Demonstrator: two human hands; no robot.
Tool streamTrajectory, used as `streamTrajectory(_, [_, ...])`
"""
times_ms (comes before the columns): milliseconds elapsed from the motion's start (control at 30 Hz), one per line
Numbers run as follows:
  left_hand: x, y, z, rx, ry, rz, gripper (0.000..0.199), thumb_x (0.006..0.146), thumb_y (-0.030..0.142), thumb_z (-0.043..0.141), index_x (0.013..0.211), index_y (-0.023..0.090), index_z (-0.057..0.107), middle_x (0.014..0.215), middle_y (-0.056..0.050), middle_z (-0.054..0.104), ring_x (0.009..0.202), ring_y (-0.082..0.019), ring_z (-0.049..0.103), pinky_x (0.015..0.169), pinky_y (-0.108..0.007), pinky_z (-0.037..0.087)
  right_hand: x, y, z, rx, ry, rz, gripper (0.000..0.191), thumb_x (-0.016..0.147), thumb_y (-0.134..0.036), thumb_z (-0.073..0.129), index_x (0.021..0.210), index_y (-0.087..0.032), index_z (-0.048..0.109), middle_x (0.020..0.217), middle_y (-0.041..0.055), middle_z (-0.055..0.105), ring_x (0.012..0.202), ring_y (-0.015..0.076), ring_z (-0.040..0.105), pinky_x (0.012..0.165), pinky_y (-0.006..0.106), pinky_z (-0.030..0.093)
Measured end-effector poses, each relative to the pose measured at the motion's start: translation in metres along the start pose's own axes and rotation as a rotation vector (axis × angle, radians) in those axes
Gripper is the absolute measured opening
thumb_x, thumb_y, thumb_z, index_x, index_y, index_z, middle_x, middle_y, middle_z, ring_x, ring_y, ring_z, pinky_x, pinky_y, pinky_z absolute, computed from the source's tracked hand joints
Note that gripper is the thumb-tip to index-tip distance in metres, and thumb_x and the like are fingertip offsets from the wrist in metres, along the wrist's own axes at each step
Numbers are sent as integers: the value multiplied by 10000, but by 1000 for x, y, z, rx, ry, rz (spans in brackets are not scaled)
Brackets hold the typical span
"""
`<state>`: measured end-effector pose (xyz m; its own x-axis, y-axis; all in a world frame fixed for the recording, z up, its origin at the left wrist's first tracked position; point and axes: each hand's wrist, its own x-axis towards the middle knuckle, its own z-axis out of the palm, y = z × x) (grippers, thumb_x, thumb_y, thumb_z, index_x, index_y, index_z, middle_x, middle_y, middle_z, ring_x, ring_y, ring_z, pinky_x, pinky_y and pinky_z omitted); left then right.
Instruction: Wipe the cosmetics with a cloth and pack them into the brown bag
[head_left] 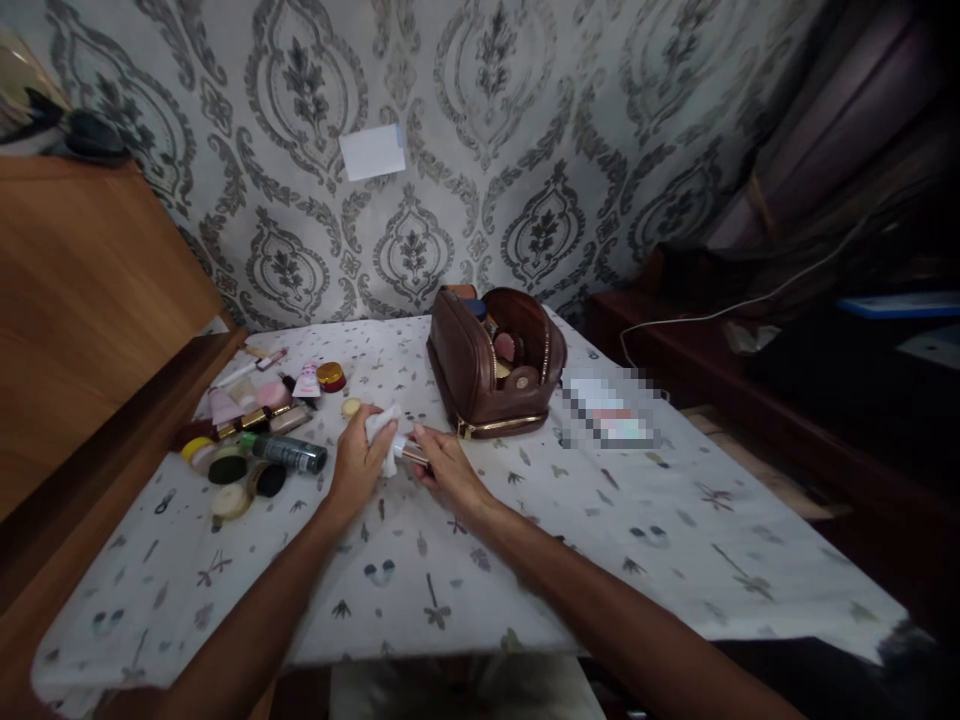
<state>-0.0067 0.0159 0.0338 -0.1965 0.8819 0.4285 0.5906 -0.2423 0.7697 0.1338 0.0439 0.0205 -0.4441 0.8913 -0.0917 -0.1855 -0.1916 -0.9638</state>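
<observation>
Over the middle of the table, my left hand (358, 455) grips a crumpled white wipe (388, 462), which is wrapped against one end of a small tube (412, 452). The tube looks white at that end and pinkish brown at the other. Its brown end is held between the fingers of my right hand (451, 468). Just behind my right hand stands an open brown cosmetic bag (469, 375) with several items inside, among them a pink round one (505, 346). A small yellowish round item (351, 407) lies beside my left hand.
Several jars and tubes lie at the left, including a dark green-capped bottle (289, 452), a red jar with a gold lid (331, 377) and a cream-coloured jar (231, 501). A blurred-out flat object (611, 408) is right of the bag. Wooden furniture (97, 330) borders the patterned tablecloth (600, 560).
</observation>
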Motion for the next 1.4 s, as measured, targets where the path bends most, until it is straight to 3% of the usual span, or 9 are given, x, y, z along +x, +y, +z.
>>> streamTrajectory(267, [6, -8, -4, -81, 124, -167, 369, 912, 503, 458, 692, 208, 480, 595, 40, 461, 570, -126, 450, 540, -236, 351, -6, -3, 5, 14, -33, 47, 531, 732, -709, 574, 746, -178, 563, 462, -76, 428, 382, 56, 319, 357, 186, 183])
streamTrajectory(433, [12, -26, -6, -390, 163, -418, 517, 834, 696, 457, 638, 218, 444, 490, 60, 410, 406, -111, 421, 387, -227, 313, -7, -8, 3, 131, -118, 124, 513, 693, -677, 651, 747, -180, 538, 465, -81, 453, 356, 36, 272, 338, 180, 120])
streamTrajectory(567, [14, -30, -5, -501, 252, -478, 542, 745, 730, 565, 652, 206, 460, 500, 72, 413, 399, -89, 424, 365, -199, 309, -6, -10, -1, 223, -209, 190, 532, 626, -648, 735, 730, -175, 515, 480, -81, 479, 344, 13, 272, 336, 168, 87])
streamTrajectory(700, [14, -25, -3, -579, 326, -566, 577, 705, 770, 567, 702, 198, 491, 556, 66, 457, 433, -89, 452, 367, -188, 331, -5, -6, -2, 265, -265, 211, 548, 581, -501, 834, 925, -179, 554, 494, -82, 549, 333, 22, 319, 333, 155, 116])
streamTrajectory(933, [9, -22, 5, -467, 279, -431, 534, 832, 711, 449, 816, 190, 563, 666, 17, 546, 571, -138, 539, 513, -237, 439, 1, 4, -2, 453, -213, 313, 342, 719, -424, 744, 805, -185, 516, 497, -30, 603, 329, 39, 360, 324, 142, 122])
streamTrajectory(1033, [3, -18, 8, -239, 231, -256, 465, 929, 587, 388, 1025, 181, 593, 906, -46, 628, 864, -189, 609, 781, -286, 490, 5, 3, -5, 576, -173, 423, 270, 852, -393, 605, 739, -167, 510, 502, -13, 590, 337, 35, 351, 317, 137, 133])
streamTrajectory(1167, [-4, -12, 11, 11, 27, 51, 460, 970, 410, 390, 1374, 192, 428, 1307, -117, 514, 1253, -228, 470, 1072, -374, 351, 7, -1, -9, 634, -176, 484, 323, 954, -379, 426, 716, -171, 488, 484, -32, 528, 335, 35, 307, 322, 127, 157])
streamTrajectory(1267, [-7, -9, 11, 161, -96, 146, 489, 964, 372, 415, 1425, 211, 386, 1314, -131, 463, 1245, -248, 459, 1053, -410, 370, 7, -2, -9, 636, -213, 528, 315, 976, -355, 380, 731, -183, 479, 455, -57, 458, 319, 41, 245, 321, 131, 119])
streamTrajectory(1400, [-3, -7, 5, 216, -75, 108, 412, 959, 379, 431, 1337, 222, 484, 1139, -94, 508, 1065, -231, 546, 939, -375, 438, 5, 0, -7, 606, -280, 582, 372, 998, -375, 326, 698, -189, 444, 458, -65, 416, 317, 37, 200, 316, 128, 90])
